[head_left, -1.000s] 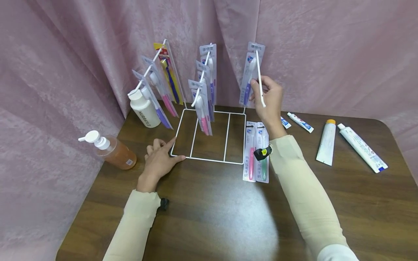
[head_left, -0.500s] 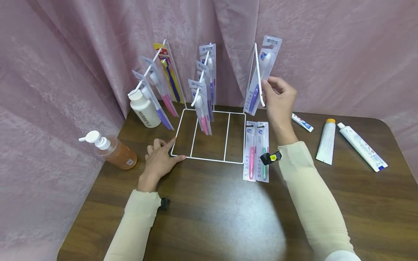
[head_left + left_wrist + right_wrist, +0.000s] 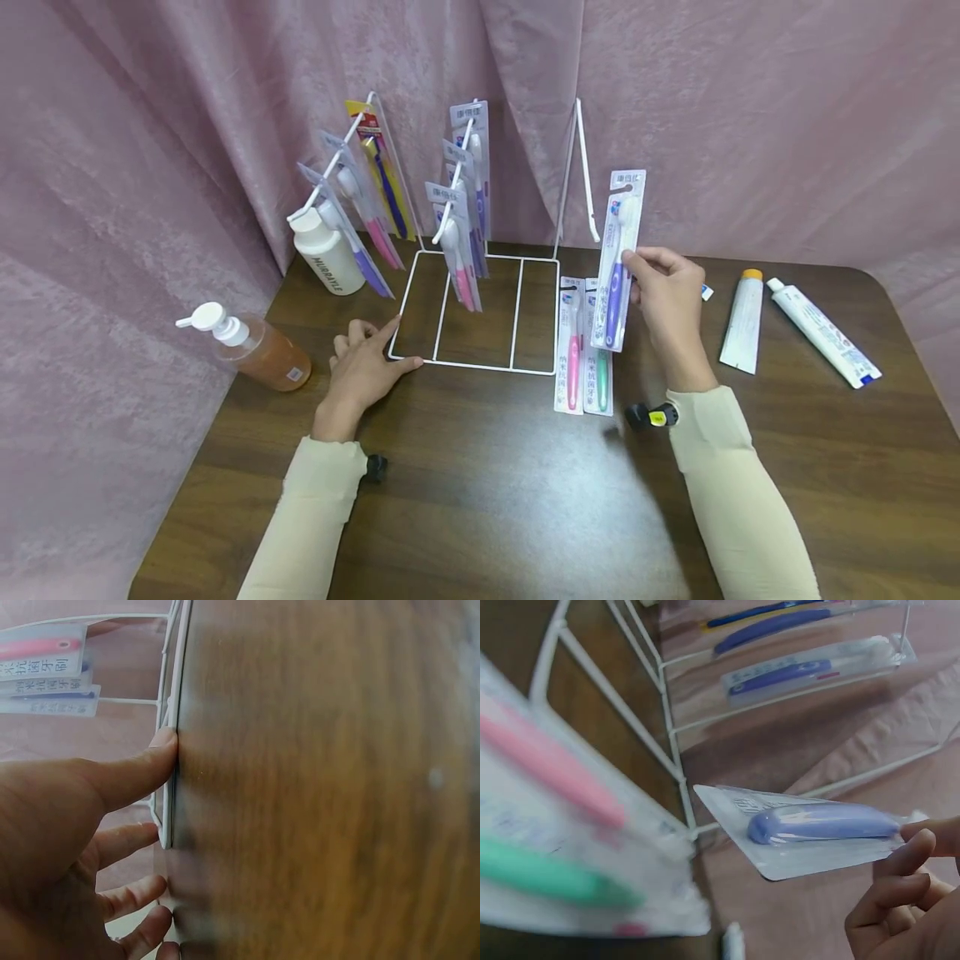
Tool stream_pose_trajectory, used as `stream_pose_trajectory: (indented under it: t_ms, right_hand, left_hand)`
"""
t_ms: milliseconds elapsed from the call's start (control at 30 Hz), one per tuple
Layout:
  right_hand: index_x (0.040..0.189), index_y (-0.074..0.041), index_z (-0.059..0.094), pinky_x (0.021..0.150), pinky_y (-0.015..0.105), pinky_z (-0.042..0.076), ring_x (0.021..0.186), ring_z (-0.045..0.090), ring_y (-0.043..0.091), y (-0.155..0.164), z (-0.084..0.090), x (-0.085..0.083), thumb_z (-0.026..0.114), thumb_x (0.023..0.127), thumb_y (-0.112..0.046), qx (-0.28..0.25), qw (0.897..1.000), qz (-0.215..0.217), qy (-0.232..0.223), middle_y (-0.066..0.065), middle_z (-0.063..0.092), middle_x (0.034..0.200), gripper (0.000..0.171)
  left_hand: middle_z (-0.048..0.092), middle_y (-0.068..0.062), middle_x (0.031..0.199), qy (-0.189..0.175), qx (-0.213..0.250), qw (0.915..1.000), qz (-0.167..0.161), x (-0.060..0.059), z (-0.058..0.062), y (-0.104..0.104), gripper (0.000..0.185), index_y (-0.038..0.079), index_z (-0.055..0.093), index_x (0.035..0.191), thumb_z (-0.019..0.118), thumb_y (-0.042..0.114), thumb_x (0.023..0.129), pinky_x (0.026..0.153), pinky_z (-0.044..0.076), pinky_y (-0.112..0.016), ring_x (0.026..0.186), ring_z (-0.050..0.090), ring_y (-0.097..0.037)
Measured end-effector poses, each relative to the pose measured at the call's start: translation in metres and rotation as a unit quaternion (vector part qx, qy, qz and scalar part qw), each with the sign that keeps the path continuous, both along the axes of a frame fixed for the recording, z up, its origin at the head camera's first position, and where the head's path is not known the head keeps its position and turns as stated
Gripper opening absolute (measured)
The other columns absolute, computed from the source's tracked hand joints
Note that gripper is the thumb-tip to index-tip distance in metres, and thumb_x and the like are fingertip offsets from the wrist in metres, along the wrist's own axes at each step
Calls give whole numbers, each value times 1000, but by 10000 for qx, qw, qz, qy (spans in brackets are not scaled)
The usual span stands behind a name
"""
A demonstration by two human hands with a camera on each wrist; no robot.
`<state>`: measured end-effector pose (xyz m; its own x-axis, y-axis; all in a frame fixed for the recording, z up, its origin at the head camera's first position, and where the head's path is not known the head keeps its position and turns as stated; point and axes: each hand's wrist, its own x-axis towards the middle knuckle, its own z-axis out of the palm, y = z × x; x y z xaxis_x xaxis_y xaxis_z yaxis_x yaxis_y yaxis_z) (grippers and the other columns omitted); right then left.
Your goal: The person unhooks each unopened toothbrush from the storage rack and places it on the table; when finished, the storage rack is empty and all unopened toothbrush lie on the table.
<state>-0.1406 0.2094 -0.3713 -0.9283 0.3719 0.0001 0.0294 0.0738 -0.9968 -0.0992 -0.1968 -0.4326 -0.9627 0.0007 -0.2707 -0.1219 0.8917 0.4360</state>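
The right hand [image 3: 667,292] pinches a purple toothbrush pack [image 3: 618,267] between thumb and fingers at its right edge. The pack stands nearly upright, tilted slightly, to the right of the wire rack [image 3: 480,366], with a gap between it and the rack's right hook [image 3: 588,173]. In the head view its bottom edge overlaps the green toothbrush pack [image 3: 598,392], which lies on the table [image 3: 480,467] against the pink toothbrush pack [image 3: 569,350]; the right wrist view shows the held pack apart from both. The pink one's left edge runs just beside the rack's right side.

The left hand [image 3: 363,367] has its fingers spread, thumb on the rack's front bar and forefinger at its left bar, either side of the near left corner. The pump bottle [image 3: 273,358] stands near that hand's left, by the table's left edge, and the white bottle [image 3: 330,258] behind it, below the left hook [image 3: 327,179]. Packs hang along the left and middle hooks, close to one another.

A wide stretch of table separates the two sleeves. To the right of the right hand, the orange-capped tube [image 3: 742,325] and the long tube [image 3: 825,333] lie slanted apart, both inside the table's rounded right corner. The curtain [image 3: 712,125] rises behind the table's back edge.
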Motion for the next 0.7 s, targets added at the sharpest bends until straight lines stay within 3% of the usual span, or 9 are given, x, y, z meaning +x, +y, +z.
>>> stream_pose_trajectory:
  t_ms: [267, 700]
  right_hand:
    - [123, 1, 80, 55, 19, 42, 63, 53, 3, 22, -30, 27, 74, 112, -24, 580, 9903, 195, -1245, -14, 61, 74, 28]
    - [124, 10, 80, 56, 21, 45, 61, 54, 2, 31, -51, 39, 75, 110, -21, 760, 9807, 321, -1773, -15, 59, 65, 34]
  left_hand:
    - [37, -24, 154, -12, -29, 10000, 6, 2, 2, -1, 90, 20, 35, 181, 77, 52, 108, 110, 40, -70, 130, 36, -48]
    - [36, -23, 155, -81, 0, 10000, -13, 0, 2, 2, 90, 21, 34, 182, 75, 53, 109, 111, 38, -69, 129, 34, -47]
